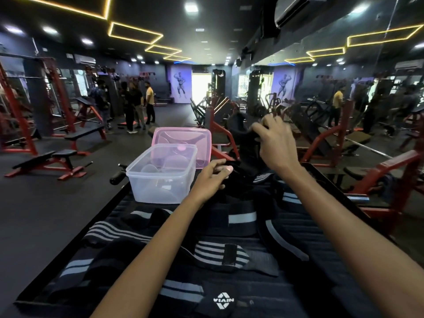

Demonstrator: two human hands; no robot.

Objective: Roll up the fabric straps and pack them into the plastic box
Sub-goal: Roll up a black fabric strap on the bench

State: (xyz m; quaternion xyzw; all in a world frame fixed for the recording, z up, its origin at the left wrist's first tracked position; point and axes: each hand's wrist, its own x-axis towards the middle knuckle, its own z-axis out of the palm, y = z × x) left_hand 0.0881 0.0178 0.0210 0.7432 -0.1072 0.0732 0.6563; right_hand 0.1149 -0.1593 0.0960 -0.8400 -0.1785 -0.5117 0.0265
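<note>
A clear plastic box (160, 187) stands with nothing in it at the far left of a black padded bench (358, 226). Its pink lid (202, 136) leans behind it. Several black fabric straps with white stripes (220, 251) lie loose across the bench. One black strap (241, 134) is lifted up: my right hand (275, 141) grips its upper part in the air, and my left hand (213, 177) pinches its lower end just right of the box. The part of the strap between the hands is dark and hard to make out.
A strap with a white logo patch (223, 300) lies at the near edge. Red and black gym benches (52, 161) and machines (321, 138) surround the bench. A few people (137, 104) stand far off on the left. A mirror wall (367, 88) runs along the right.
</note>
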